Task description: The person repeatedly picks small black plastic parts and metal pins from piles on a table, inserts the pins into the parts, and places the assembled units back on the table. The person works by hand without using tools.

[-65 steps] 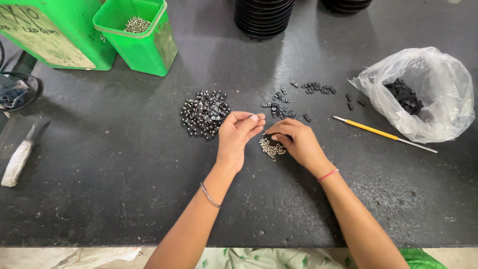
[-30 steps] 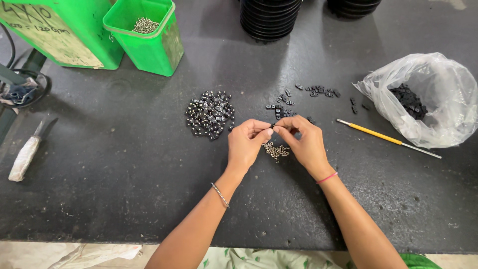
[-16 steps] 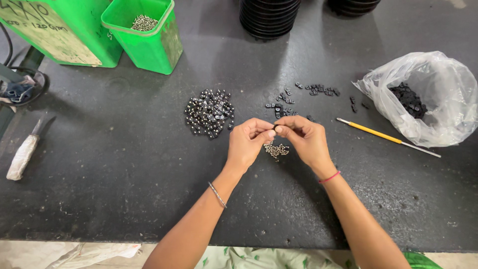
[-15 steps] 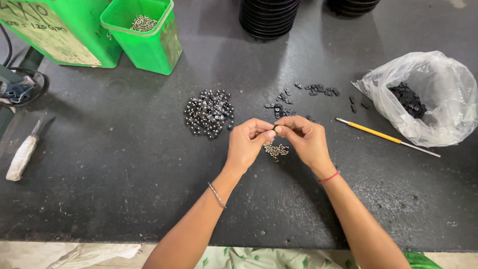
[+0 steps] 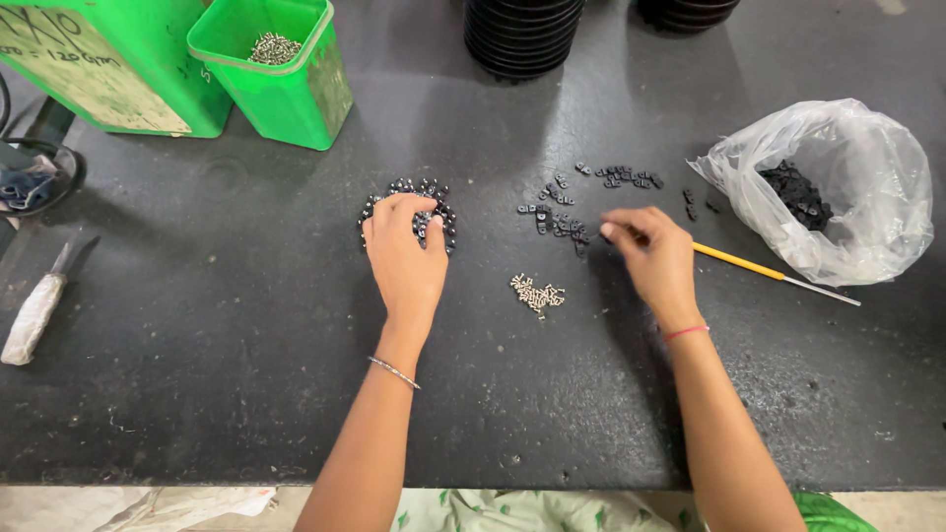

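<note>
While spread over the dark grey rubbery table top [image 5: 197, 345], lay on the near edge of the round heap of small dark and silvery assembled parts [image 5: 439, 197]: left hand [image 5: 406, 258], fingers apart and curved down onto the heap, tips touching the pieces, nothing visibly clamped. Wore a thin metal bangle [image 5: 393, 371] at the wrist. Reached farther right: right hand [image 5: 655, 258], thumb and forefinger drawn together at the near right end of the scattered row of small black plastic pieces [image 5: 562, 212]; cannot tell whether a piece was pinched between them. Carried a red thread band [image 5: 686, 332] at the wrist. Sat between the two hands, nearer than both heaps and touched by neither: small cluster of pale metal pins [image 5: 537, 293]. Lay just right of the right hand: long yellow pencil-like stick [image 5: 749, 264], its far end under the clear plastic bag of black pieces [image 5: 847, 187]. Stood far left: small green plastic bin of metal bits [image 5: 281, 69].
</note>
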The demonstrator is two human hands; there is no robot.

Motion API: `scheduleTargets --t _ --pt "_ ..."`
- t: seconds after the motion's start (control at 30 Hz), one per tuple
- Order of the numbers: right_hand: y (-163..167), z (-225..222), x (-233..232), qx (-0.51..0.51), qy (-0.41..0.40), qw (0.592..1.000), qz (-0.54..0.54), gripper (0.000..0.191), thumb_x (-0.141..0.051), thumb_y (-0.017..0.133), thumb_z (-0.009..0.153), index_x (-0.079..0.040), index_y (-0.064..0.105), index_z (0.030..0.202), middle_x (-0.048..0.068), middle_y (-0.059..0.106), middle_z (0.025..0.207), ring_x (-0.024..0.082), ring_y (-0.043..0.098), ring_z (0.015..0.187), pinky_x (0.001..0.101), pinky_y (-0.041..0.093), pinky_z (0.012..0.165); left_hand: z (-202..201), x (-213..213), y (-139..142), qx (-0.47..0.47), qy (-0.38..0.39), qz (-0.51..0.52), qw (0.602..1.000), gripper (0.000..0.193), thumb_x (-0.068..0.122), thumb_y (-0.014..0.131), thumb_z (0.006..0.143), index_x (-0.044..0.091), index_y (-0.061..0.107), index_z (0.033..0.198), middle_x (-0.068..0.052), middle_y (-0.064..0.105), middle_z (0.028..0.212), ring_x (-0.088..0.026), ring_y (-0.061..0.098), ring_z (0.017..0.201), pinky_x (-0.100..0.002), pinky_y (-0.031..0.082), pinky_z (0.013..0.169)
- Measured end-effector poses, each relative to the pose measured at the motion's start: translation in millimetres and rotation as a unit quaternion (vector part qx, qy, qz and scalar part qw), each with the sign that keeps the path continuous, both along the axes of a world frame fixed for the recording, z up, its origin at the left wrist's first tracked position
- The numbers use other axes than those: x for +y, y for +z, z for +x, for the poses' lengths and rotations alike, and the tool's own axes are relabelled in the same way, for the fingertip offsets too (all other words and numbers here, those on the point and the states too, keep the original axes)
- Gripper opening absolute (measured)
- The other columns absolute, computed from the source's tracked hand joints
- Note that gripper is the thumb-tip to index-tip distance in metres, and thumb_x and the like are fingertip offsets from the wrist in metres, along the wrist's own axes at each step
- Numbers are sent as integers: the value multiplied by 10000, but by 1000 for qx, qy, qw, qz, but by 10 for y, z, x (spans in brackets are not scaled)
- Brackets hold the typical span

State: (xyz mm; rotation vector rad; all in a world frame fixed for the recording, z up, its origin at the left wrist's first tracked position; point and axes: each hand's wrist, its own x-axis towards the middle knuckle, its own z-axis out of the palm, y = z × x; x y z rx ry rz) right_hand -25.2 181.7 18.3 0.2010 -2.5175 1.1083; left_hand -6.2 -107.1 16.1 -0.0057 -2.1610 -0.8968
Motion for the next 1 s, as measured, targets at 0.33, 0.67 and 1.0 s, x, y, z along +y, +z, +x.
scheduleTargets --t 0.33,0.67,1.0 --pt "-48 85 -250 -29 11 989 146 178 -246 795 829 -95 780 921 64 681 829 237 676 785 398 522 693 128 403 -87 -97 -137 49 985 169 60 735 864 90 685 1023 -89 670 1090 -322 609 1069 -421 476 936" --pt "90 155 -370 -140 148 978 -42 153 -98 763 860 -33 751 999 45 784 922 121 727 843 276 579 803 183 582 -100 -142 -282 86 945 223 107 770 849 72 722 1064 -90 734 935 -273 698 882 -382 553 765" --pt "322 192 -146 -177 233 955 56 231 -77 788 763 -73 792 994 44 746 909 163 719 796 306 563 747 124 594 -162 -214 -244 266 908 143 102 788 854 17 750 961 -74 797 858 -124 738 761 -258 569 700"
